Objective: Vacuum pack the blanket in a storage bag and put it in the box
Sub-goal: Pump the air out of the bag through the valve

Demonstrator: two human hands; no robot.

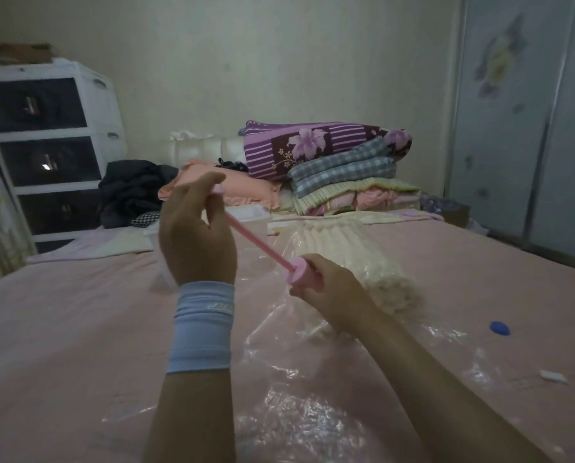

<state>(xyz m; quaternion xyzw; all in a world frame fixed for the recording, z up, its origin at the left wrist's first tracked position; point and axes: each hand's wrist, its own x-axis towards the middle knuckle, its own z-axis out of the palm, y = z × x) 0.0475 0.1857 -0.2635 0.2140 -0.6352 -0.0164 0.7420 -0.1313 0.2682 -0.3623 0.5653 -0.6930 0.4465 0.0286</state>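
Observation:
A pink hand pump [299, 274] stands over the clear storage bag [313, 379] on the pink bed. My left hand [196, 235] grips the pump's handle at the top, with the thin pink rod [256, 240] drawn out between my hands. My right hand [326, 292] grips the pump's barrel near its cap. The cream blanket [349, 259] lies folded inside the bag, just behind my right hand. A translucent white plastic box [246, 217] sits on the bed behind my left hand.
A blue cap [500, 328] and a small white clip [553, 376] lie on the bed at right. Folded bedding [339, 168] and a dark heap of clothes [132, 192] sit at the far end. A white drawer unit [52, 148] stands at left, a wardrobe [530, 128] at right.

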